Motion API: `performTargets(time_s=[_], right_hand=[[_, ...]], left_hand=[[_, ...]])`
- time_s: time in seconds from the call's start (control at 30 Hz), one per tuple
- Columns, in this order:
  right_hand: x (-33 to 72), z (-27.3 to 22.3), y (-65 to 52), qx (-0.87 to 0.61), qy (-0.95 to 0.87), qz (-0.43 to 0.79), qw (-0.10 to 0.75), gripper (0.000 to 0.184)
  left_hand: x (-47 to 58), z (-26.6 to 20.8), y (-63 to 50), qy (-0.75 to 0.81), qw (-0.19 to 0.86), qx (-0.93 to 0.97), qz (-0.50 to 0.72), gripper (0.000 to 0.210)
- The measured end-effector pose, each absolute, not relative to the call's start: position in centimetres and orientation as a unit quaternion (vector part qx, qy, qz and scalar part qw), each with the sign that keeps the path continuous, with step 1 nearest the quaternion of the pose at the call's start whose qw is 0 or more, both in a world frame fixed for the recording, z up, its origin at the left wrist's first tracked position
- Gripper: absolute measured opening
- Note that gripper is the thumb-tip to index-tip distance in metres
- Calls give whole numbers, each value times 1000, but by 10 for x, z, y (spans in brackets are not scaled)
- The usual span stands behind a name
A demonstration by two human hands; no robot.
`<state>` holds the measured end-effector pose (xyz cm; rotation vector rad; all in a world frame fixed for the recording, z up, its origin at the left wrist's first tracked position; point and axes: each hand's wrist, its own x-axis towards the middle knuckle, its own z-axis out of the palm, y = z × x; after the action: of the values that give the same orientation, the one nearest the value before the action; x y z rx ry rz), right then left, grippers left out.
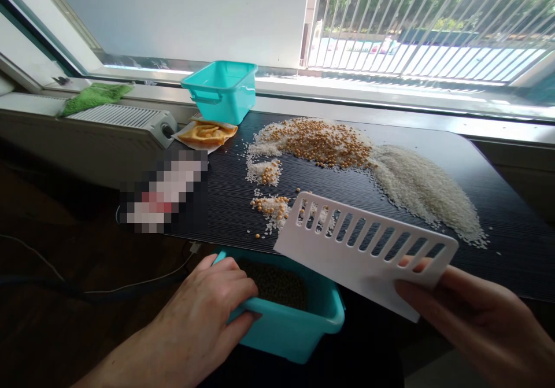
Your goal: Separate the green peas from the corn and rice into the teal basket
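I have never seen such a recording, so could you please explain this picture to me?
No machine works here: these are a person's bare hands, seen by a camera worn on that person's head. The left hand grips the rim of a turquoise bin with dark grains inside. The right hand holds a white slotted plate. On the dark table lie pale grains, partly mixed with round yellow grains. At its far left corner are a folded orange item and a second turquoise bin. One object at left is blurred out.
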<state>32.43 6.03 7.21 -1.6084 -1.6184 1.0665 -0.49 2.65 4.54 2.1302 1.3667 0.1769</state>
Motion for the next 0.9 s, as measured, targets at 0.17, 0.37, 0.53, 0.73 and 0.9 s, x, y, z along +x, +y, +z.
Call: performTargets(time_s=[0.17, 0.37, 0.53, 0.73, 0.9], right_hand=[[329, 70, 59, -627, -607, 374, 314, 27], [334, 72, 61, -650, -576, 348, 352, 31], [324, 73, 68, -623, -618, 347, 332, 28], [328, 74, 68, -625, -615, 355, 325, 28], [326, 76, 66, -636, -628, 315, 319, 26]], left_hand=[[-7, 45, 26, 497, 281, 817, 82, 11], [-7, 43, 26, 495, 261, 824, 93, 13], [-7, 44, 26, 498, 265, 821, 82, 12], [-6, 47, 28, 495, 255, 826, 84, 13], [-6, 47, 29, 497, 259, 824, 84, 14]])
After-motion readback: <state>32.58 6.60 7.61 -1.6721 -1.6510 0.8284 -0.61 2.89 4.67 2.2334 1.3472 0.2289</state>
